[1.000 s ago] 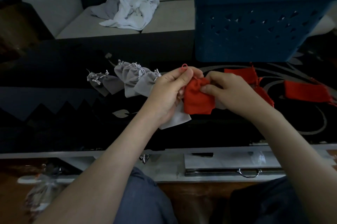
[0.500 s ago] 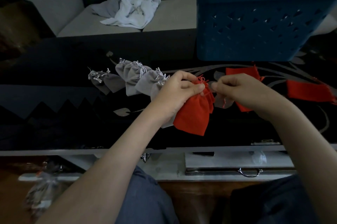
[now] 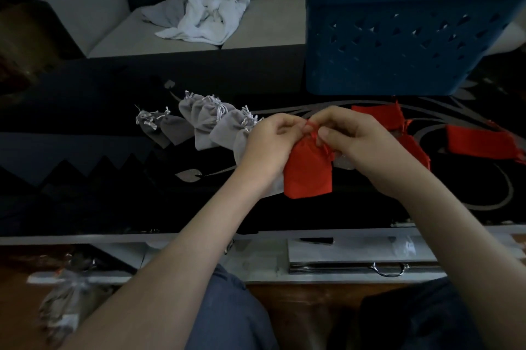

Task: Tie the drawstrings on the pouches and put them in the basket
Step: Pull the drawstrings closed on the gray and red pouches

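- Red pouch point(image 3: 308, 173): held just above the dark table point(image 3: 85, 127) at the centre of the scene. Its body hangs down and its gathered neck is uppermost.
- Left hand point(image 3: 270, 147): fingers curled, with thumb and fingertips pinching the pouch's neck from the 9 o'clock side.
- Right hand point(image 3: 361, 147): fingers curled, pinching the red drawstring point(image 3: 311, 125) at the neck from the 3 o'clock side. The two hands almost meet above the pouch.
- Blue basket point(image 3: 398, 45): stands on the table at 1 o'clock from the held pouch, apart from it. Its inside cannot be seen from here.
- Grey pouches point(image 3: 207, 124): an overlapping row on the table at 9 to 10 o'clock, necks gathered with pale strings. The nearest is partly hidden behind the left hand.
- Other red pouches point(image 3: 481, 141): lie on the table at 3 o'clock. One is well apart, and the rest are partly hidden behind the right hand.
- White cloth point(image 3: 210, 16): crumpled on the sofa point(image 3: 94, 8) at 11 o'clock, beyond the table's far edge.
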Available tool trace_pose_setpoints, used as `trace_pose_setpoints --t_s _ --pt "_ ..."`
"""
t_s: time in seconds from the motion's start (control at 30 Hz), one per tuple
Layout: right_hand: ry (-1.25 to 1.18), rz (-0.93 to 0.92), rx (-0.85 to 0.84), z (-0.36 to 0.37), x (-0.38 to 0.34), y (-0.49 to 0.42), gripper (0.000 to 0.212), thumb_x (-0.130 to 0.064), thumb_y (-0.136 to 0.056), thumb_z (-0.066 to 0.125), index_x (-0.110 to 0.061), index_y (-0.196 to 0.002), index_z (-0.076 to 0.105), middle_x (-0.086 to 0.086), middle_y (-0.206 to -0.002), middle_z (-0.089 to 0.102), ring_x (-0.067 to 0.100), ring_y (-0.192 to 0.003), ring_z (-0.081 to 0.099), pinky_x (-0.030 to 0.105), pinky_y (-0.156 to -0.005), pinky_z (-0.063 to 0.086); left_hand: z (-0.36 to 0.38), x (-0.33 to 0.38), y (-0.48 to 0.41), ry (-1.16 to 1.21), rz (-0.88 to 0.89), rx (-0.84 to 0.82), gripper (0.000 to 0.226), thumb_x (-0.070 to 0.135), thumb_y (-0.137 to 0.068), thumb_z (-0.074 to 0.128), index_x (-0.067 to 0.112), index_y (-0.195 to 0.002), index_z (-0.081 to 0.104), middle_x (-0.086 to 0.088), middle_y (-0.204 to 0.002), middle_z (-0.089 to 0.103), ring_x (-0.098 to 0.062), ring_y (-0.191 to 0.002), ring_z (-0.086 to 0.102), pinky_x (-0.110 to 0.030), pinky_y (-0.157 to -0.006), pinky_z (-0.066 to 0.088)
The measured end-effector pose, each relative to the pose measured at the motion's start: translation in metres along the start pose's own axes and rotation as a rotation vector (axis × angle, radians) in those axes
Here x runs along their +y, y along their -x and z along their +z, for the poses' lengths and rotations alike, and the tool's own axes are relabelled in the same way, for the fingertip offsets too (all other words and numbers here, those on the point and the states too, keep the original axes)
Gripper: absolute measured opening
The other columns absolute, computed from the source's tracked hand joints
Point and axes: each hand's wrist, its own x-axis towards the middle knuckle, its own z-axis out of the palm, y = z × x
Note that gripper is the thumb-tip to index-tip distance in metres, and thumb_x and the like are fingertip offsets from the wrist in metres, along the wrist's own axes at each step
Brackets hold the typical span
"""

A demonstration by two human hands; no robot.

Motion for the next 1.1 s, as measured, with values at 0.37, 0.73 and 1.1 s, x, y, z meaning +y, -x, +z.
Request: trace_pose_setpoints --t_s 0.37,0.73,1.1 --pt "0.212 -0.113 0.109 0.012 0.002 0.001 0.028 0.0 -0.089 0.057 -0.015 -0.11 0.047 -0.005 -0.073 0.064 -0.003 -0.075 0.06 0.004 -0.069 0.04 -0.002 0.003 0.006 -0.231 0.048 0.018 0.017 0.011 -0.092 0.056 0.012 -0.085 0.072 -0.003 -0.081 0.072 -0.016 -0.083 0.067 -0.039 -0.087 0.053" --pt "0.284 -0.036 0.099 0.005 -0.001 -0.002 0.014 -0.002 -0.086 0.059 -0.016 -0.089 0.058 -0.011 -0.075 0.067 -0.005 -0.076 0.06 0.006 -0.063 0.043 0.005 0.006 0.011 -0.367 0.13 0.024 0.012 0.025 -0.088 0.067 0.018 -0.078 0.065 0.002 -0.076 0.067 -0.007 -0.07 0.058 -0.026 -0.073 0.047" --pt "0.369 -0.131 0.168 0.002 0.0 -0.003 0.007 -0.011 -0.089 0.061 -0.011 -0.083 0.056 -0.005 -0.071 0.067 0.006 -0.071 0.061 0.017 -0.063 0.046 0.007 0.004 0.006 0.069 -0.096 -0.009 0.026 0.012 -0.095 0.055 0.008 -0.07 0.059 0.002 -0.057 0.059 -0.004 -0.049 0.054 -0.017 -0.053 0.044"
